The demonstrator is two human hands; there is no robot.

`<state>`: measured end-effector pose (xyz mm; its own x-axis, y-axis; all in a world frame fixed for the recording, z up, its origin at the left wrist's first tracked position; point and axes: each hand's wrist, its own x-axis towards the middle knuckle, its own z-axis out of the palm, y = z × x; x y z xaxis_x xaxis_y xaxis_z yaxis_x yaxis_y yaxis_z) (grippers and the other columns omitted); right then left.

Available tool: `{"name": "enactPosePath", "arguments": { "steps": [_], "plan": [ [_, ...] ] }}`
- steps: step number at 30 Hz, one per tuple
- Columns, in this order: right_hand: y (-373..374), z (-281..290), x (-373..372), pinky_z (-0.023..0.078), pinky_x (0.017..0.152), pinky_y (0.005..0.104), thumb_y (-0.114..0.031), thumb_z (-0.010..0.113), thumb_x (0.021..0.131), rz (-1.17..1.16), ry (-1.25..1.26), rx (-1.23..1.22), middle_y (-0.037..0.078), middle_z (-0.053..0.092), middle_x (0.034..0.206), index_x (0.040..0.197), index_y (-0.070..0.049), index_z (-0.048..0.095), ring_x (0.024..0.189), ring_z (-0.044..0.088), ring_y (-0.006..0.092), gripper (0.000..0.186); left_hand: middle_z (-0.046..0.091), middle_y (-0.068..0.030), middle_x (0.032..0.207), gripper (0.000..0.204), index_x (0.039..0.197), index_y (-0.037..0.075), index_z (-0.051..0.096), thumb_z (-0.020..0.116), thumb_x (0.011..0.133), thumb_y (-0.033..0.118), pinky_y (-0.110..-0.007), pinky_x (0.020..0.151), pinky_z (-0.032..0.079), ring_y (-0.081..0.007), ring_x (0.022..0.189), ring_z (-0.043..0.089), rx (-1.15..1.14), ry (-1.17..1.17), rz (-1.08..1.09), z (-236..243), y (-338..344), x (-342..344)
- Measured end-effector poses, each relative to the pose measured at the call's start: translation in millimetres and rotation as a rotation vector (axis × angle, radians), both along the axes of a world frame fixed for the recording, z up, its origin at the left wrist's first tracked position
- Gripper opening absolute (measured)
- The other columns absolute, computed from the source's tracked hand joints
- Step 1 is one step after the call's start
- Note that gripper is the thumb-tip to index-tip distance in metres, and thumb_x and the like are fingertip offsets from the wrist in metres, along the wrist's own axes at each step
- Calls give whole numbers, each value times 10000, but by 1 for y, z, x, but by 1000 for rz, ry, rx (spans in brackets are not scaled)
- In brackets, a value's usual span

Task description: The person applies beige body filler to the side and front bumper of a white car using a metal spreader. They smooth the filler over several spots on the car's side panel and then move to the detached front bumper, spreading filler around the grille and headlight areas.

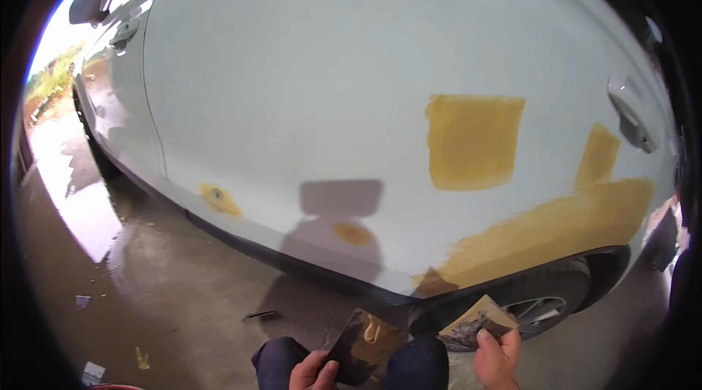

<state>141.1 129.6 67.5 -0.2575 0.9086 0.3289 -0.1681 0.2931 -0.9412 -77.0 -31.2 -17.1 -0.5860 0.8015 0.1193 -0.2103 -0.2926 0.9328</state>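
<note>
While our left hand (313, 372) gripped a dark board (358, 352), paste (372, 328) on it, between our knees (281, 358), our right hand (497, 361) pinched a smeared card (474, 321) in front of the wheel (548, 308), below yellow patches (475, 143) on the white car (292, 90).

Left fingers (328, 373) hold paste-smeared plate (364, 352); right fingers (488, 345), tan card (479, 317); white car (292, 90) beyond.

Gap above right knee (418, 368), car (292, 97) blocking ahead
</note>
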Motion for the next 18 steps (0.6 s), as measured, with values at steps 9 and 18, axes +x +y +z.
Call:
{"name": "enactPosePath", "arguments": {
  "steps": [9,18],
  "plan": [
    [18,-23,-55,435,991,334,42,593,877,287,455,-105,110,623,1173,1280,36,551,1078,577,180,405,655,-35,795,224,1100,-16,631,557,1050,190,-230,483,409,-80,523,529,-184,-12,226,36,-26,17],
    [6,-2,-102,516,853,387,-109,646,868,655,-203,950,79,623,1193,1176,-118,723,991,600,263,317,638,-31,833,244,1176,3,573,508,1078,217,-214,506,418,-73,549,527,-278,253,471,54,-50,16]
  ]
}}
